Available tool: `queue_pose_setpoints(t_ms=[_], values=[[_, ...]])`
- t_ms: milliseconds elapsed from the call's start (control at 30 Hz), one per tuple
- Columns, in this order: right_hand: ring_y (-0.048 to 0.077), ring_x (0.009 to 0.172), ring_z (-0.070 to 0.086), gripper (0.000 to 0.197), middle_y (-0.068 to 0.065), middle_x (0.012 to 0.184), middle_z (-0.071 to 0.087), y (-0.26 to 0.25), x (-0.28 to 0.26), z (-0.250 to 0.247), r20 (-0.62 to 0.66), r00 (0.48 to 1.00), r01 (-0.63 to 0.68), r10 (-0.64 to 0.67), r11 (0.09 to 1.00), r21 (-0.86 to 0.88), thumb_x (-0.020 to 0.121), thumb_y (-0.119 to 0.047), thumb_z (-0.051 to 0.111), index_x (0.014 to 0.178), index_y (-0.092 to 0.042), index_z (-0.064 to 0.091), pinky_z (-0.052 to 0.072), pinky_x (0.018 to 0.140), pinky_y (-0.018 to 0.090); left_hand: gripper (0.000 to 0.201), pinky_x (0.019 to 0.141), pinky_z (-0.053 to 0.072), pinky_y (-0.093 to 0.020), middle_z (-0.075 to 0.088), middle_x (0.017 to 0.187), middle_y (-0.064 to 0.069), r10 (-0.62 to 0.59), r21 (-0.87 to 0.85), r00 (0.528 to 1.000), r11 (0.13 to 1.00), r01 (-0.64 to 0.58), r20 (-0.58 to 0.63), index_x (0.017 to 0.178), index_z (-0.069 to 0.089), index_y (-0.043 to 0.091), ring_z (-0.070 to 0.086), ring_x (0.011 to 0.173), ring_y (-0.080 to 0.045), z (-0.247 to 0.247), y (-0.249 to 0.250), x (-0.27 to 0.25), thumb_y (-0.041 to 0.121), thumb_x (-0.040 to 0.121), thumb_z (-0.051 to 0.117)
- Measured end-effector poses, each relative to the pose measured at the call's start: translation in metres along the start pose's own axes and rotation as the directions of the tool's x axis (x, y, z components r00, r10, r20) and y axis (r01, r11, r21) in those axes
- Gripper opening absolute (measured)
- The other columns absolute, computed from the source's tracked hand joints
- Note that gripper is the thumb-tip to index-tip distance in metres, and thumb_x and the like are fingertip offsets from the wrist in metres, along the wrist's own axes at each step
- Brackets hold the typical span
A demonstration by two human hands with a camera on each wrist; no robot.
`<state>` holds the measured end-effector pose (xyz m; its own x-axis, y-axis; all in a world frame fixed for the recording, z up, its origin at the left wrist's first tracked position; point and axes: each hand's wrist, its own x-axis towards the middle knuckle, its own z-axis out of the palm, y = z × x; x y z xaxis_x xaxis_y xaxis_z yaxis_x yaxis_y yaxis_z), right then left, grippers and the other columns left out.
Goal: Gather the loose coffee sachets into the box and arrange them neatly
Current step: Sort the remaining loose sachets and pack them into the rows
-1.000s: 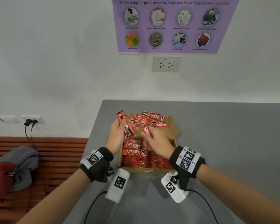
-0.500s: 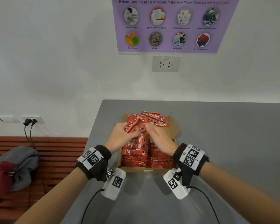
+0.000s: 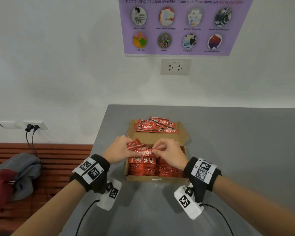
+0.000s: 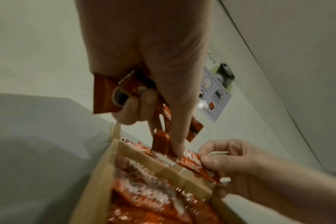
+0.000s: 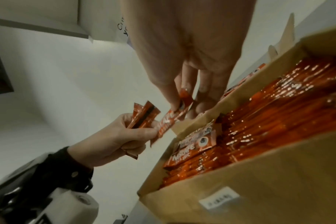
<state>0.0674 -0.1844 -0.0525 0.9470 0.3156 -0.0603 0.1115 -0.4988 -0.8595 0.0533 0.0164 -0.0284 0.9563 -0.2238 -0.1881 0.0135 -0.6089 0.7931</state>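
Note:
An open cardboard box on the grey table holds rows of red coffee sachets. More loose sachets lie piled on its back flap. My left hand grips a few sachets at the box's far left corner. My right hand pinches the end of one sachet that spans between both hands above the packed rows. That sachet is held over the box's inner edge.
The grey table extends right of the box. Its left edge drops to a wooden bench with bundled grey and red clothing. Wall sockets and a purple poster are on the wall behind.
Both hands came down and together from above the back flap to just over the packed rows. The right hand took hold of one sachet's end from the left hand's bunch.

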Motion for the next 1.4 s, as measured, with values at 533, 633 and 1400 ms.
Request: queue_pose_setpoints(t_ms=[533, 633, 1400], values=[[0.011, 0.076, 0.064, 0.009, 0.001, 0.082, 0.071, 0.005, 0.005, 0.020, 0.159, 0.986, -0.009, 0.054, 0.962, -0.274, 0.076, -0.022, 0.076, 0.075, -0.014, 0.071, 0.054, 0.075, 0.026, 0.049, 0.091, 0.051, -0.027, 0.064, 0.117, -0.006, -0.058, 0.348, 0.993, 0.937, 0.019, 0.102, 0.115, 0.060, 0.007, 0.062, 0.104, -0.016, 0.012, -0.013, -0.004, 0.025, 0.073, 0.078], [0.010, 0.074, 0.063, 0.010, -0.003, 0.081, 0.069, 0.004, 0.006, 0.021, 0.150, 0.987, -0.013, 0.062, 0.952, -0.305, 0.075, -0.023, 0.076, 0.075, -0.015, 0.071, 0.054, 0.075, 0.027, 0.051, 0.092, 0.050, -0.028, 0.064, 0.118, -0.006, -0.070, 0.374, 0.993, 0.927, 0.030, 0.096, 0.117, 0.059, 0.007, 0.062, 0.104, -0.016, 0.015, -0.016, -0.005, 0.026, 0.074, 0.078], [0.007, 0.076, 0.063, 0.008, -0.001, 0.088, 0.070, 0.010, 0.013, 0.004, 0.089, 0.993, -0.032, 0.072, 0.921, -0.387, 0.083, -0.015, 0.068, 0.091, -0.016, 0.068, 0.055, 0.079, 0.029, 0.012, 0.070, 0.055, -0.028, 0.067, 0.084, -0.002, -0.122, 0.168, 0.946, 0.970, 0.178, -0.300, 0.085, 0.058, 0.015, 0.063, 0.071, -0.012, 0.024, -0.029, 0.008, 0.026, 0.089, 0.061]])
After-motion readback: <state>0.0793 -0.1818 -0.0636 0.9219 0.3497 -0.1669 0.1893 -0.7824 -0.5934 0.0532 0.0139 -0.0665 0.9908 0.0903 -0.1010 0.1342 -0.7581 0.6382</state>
